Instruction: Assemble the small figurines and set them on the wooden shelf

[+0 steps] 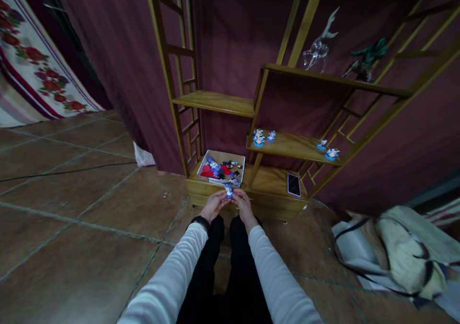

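Between my fingertips is a small blue-and-white toy figurine (229, 191), held upright in front of the box. My left hand (215, 203) pinches it from the left, and my right hand (243, 202) grips it from the right. Just beyond lies an open white box (239, 158) on the lowest shelf, with figurines and red, blue and black pieces jumbled inside. On the shelf above, several similar figurines (258, 141) stand at the left end. Two more, a small figurine (322, 144) and a pink-and-white one (332, 153), are at its right end.
A phone (293, 185) lies on the lowest shelf to the right. A clear deer ornament (317, 51) and a dark green statuette (367, 60) stand on the upper shelf. Bags (402, 247) lie on the tiled floor at right; a black cable (68, 170) runs at left.
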The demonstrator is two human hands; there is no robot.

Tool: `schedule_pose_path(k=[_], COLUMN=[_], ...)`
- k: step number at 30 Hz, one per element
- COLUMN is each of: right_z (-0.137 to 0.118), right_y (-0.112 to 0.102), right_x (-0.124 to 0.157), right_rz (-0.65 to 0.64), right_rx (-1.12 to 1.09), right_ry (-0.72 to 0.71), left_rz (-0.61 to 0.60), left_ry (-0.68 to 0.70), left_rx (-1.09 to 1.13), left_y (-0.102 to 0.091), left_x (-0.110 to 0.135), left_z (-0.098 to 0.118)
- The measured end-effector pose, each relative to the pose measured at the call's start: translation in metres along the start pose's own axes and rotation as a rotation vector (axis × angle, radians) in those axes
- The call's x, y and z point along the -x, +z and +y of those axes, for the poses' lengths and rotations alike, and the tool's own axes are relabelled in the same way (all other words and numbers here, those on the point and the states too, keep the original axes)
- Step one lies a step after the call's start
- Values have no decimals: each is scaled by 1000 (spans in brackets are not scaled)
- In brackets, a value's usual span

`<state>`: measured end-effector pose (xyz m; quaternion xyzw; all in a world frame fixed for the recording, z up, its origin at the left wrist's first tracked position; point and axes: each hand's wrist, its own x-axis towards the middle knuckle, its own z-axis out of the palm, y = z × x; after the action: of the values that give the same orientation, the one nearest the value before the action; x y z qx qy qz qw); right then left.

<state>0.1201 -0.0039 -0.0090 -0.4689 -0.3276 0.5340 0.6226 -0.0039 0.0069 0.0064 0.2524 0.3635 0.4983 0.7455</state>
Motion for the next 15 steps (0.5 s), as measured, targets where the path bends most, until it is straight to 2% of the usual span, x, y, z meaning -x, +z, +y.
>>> schedule_pose_path(k=[8,15], right_z=[-3,-4], right_y=[2,1], right_x=[0,-1], right_rz=[26,51], right_rx=[-73,-36], right_ry=[7,13], left_rz=[23,40], left_ry=[8,18], left_rx=[-55,-94], left_y=[2,1], left_x=[1,-1], left_z=[-1,-4])
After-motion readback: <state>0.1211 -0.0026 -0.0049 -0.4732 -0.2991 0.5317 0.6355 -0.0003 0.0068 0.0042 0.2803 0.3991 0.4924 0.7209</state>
